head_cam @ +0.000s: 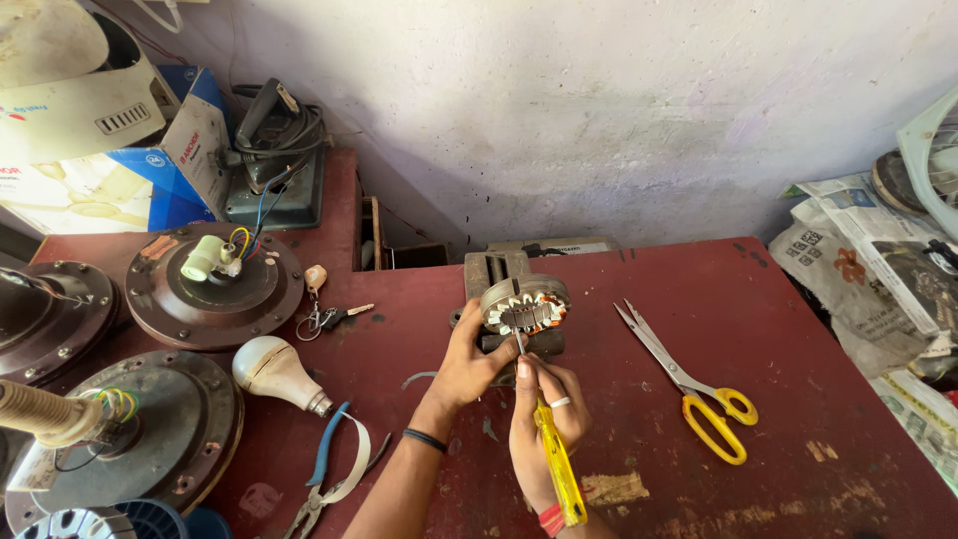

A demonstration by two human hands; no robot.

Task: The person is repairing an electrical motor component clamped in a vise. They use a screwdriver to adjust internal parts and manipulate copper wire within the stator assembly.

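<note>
Left grip (467, 361): clasps one stator (524, 311)
Right grip (547, 417): clenched on one yellow screwdriver (557, 461)
Bench (778, 329): one scissors (689, 384), one bulb (277, 373), three fan motors (213, 284)

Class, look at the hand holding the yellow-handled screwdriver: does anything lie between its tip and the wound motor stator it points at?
Nothing visible does. The right hand holds the yellow screwdriver with its tip right at the stator, which the left hand steadies from the side. The scissors lie apart on the red table.
</note>
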